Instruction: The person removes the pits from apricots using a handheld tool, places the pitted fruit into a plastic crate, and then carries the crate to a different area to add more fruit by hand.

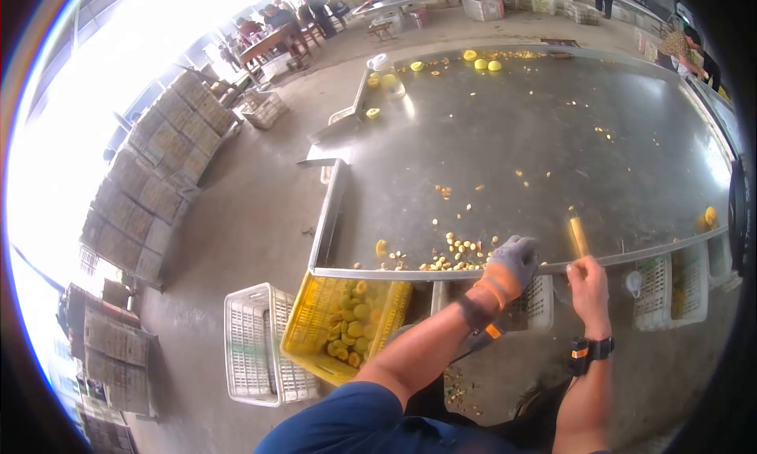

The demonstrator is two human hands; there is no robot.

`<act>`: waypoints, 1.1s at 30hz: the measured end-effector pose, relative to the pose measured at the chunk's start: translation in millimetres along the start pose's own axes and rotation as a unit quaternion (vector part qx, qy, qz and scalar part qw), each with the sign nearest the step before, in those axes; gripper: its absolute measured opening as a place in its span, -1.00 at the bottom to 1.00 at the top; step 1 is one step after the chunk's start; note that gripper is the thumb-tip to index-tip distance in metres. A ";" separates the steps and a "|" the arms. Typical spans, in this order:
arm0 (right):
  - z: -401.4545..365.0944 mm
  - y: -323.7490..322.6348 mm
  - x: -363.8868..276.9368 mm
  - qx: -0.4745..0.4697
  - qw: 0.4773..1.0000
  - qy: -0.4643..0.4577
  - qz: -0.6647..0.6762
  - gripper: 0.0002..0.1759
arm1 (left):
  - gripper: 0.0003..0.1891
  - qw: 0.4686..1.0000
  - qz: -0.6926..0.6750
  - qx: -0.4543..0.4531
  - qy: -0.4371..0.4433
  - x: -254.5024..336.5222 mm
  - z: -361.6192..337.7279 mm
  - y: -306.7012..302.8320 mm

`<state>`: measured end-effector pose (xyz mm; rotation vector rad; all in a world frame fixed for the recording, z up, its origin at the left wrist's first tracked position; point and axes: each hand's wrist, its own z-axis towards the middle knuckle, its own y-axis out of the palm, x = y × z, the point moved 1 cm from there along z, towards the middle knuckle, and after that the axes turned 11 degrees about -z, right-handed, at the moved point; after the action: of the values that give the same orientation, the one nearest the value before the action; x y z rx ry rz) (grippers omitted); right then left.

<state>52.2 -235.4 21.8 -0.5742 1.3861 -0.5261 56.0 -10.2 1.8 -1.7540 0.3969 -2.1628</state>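
My left hand (512, 263), in a grey glove with an orange cuff, is at the near edge of the metal table (489, 154). Its fingers are bent downward, and whatever they may hold is hidden. To its right, my right hand (587, 280) is bare and closed on a yellowish stick-like handle (578, 236) that points up over the tabletop and is slightly blurred. Small pale kernels (453, 253) lie in a loose pile just left of my left hand. A yellow crate (298, 328) below the edge holds yellow fruit halves (355, 316).
A white crate (248, 344) stands left of the yellow one. A clear jug (390, 80) and yellow fruits (481, 64) are at the table's far side. Stacked crates (146, 170) line the left. People (315, 5) are in the background; another person (680, 48) bends at the far right.
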 end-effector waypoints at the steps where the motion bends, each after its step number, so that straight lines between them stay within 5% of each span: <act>1: 0.5 0.5 -1.0 -0.003 1.000 0.002 -0.005 -0.72 | -0.67 1.000 0.004 -0.006 0.004 2.4 0.1 -2.5; 33: 14.4 9.6 11.6 -0.016 1.000 -0.005 -0.025 -0.72 | -0.70 0.999 0.025 -0.044 -0.017 -6.1 6.8 -2.3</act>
<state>67.9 -234.7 8.1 -0.6392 1.3757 -0.5414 63.6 -5.6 -1.2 -1.8048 0.5286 -2.1065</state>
